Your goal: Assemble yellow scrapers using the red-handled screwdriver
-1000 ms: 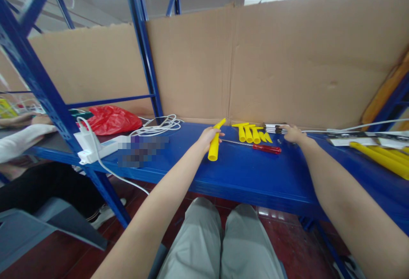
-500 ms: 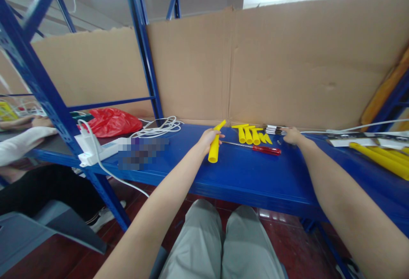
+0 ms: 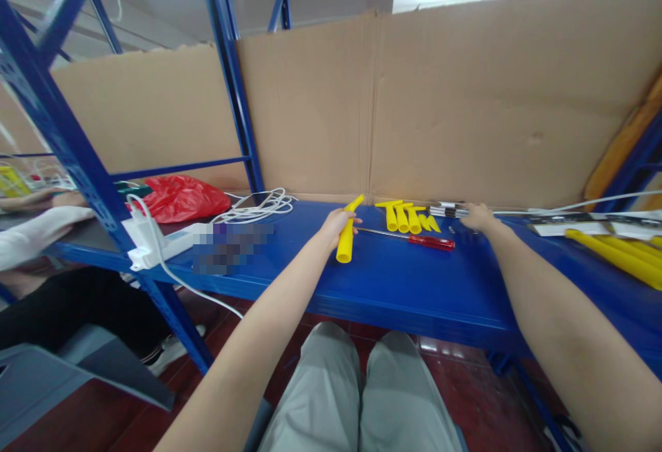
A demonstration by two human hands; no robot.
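My left hand [image 3: 338,226] is closed around a yellow plastic handle [image 3: 344,248], a tapered tube with its wide hollow end toward me and a flat yellow piece at the far end. At the back of the blue bench my right hand [image 3: 478,217] has its fingers curled down at the end of some black-and-white strips [image 3: 443,209]; what lies between its fingertips is hidden. Between the hands are several similar yellow handles [image 3: 402,219] and small yellow wedge pieces [image 3: 429,224]. In front of them lies a screwdriver [image 3: 432,241] with a red handle, its shaft pointing left.
Long yellow tubes [image 3: 615,255] and more strips lie on the right. A white power strip [image 3: 173,243], coiled white cable [image 3: 266,205] and red plastic bag [image 3: 183,198] sit on the left. Cardboard [image 3: 465,107] walls the back. Another person's sleeve [image 3: 46,228] shows far left.
My right hand has shifted slightly right, and the black-and-white strips lie a little differently beside it. My left hand and the yellow handle stay nearly in place.
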